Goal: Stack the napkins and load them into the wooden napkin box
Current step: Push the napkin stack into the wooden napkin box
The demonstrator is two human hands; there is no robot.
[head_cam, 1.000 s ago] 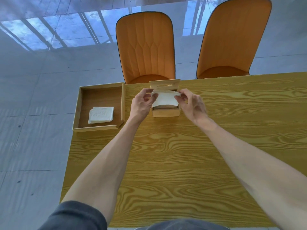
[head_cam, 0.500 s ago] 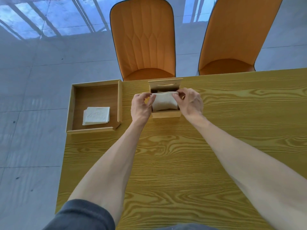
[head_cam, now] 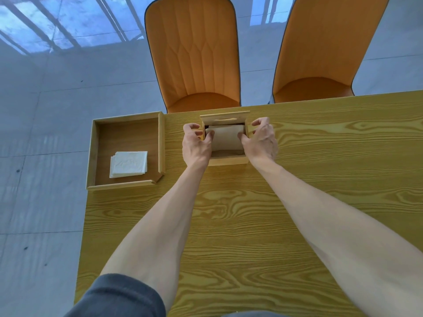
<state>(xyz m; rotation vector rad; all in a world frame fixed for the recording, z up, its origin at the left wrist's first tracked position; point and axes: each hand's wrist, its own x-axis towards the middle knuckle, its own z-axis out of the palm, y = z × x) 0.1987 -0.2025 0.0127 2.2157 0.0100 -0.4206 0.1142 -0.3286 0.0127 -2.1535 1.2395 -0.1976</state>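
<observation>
A stack of napkins [head_cam: 226, 138] sits inside the wooden napkin box [head_cam: 229, 160] at the far middle of the table [head_cam: 251, 225], pinched at its 2 ends by the left hand [head_cam: 196, 145] and right hand [head_cam: 261, 139]. To the left, a wooden tray [head_cam: 160, 143] holds more napkins [head_cam: 128, 164].

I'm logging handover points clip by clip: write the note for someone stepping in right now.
Left hand: thumb inside the wooden napkin box, pressing the napkin stack at its left edge; fingers outside the wall.
Right hand: the same at the right edge.
Done: one stack sits down in the box, whose lid stands open at the far side.
Left: a second pile of napkins lies in the wooden tray at the table's left corner; load it, then close the lid.
</observation>
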